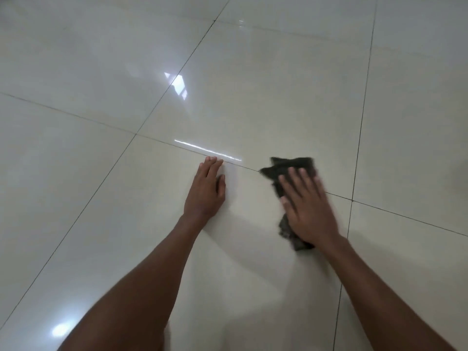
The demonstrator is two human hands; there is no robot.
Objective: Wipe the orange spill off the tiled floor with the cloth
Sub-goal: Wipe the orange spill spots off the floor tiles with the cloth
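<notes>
While the right hand (307, 206) presses flat on the dark cloth (291, 168), fingers spread apart and laid over the fabric rather than clamped round it, the cloth sits on the tiled floor (101, 224) right of centre, straddling a grout line (253, 168). Cloth is crumpled, long axis running near-to-far under the palm: one bunch pokes out past the fingertips on the far side, another sticks out near the wrist on the near-left side. Right hand is blurred, so it looks mid-stroke. Left hand (206, 191) is bare, flat on the tile to the left of the cloth, fingers together, thumb a bit out, well apart from the fabric; it looks like a prop for body weight. Right hand is the one on the cloth, so wiping is its job.

No orange spill can be made out anywhere on the visible tile; either it is under the cloth, already gone, or too faint against the glare. Judgement: task is late or nearly done, and the next stroke depends on where residue remains, which cannot be told.

Surface: large glossy pale tiles, thin dark grout, strong light reflections far-left and near-left. Likely slick when wet. Nothing else of the room shows.
</notes>
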